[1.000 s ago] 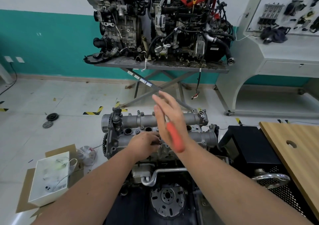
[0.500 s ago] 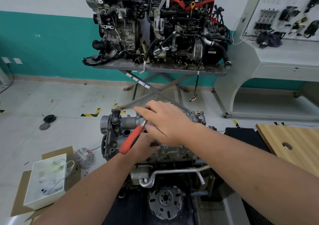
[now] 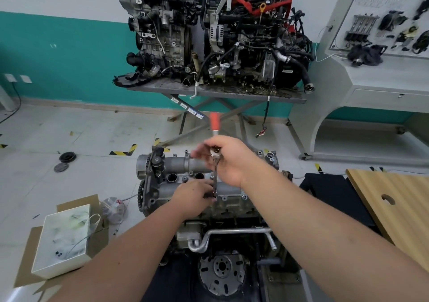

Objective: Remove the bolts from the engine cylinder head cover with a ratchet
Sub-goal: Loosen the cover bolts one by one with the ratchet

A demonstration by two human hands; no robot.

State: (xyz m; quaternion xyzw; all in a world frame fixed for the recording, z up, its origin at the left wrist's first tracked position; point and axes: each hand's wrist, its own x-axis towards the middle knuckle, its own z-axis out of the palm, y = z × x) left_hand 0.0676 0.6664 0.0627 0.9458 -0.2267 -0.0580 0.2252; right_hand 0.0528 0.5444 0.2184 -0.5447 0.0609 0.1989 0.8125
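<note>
The grey cylinder head cover [image 3: 181,176] tops the engine in front of me, with small bolts along its edges. A ratchet [image 3: 214,120] with a red handle points away from me; its head sits at my right hand [image 3: 232,160], which grips it. A thin extension bar [image 3: 215,181] runs straight down from the head to a bolt at the cover's near edge. My left hand [image 3: 192,196] pinches the bar's lower end at the cover. The bolt itself is hidden by my fingers.
A white box [image 3: 62,239] lies on cardboard on the floor at the left. A wooden board [image 3: 399,209] juts in at the right. Two engines [image 3: 209,35] stand on a metal table behind. A flywheel [image 3: 221,271] and metal pipe [image 3: 232,232] face me below.
The ratchet handle has swung round: from pointing towards me, to the left, to now pointing away. My right hand turned with it. My left hand stayed at the bar's base.
</note>
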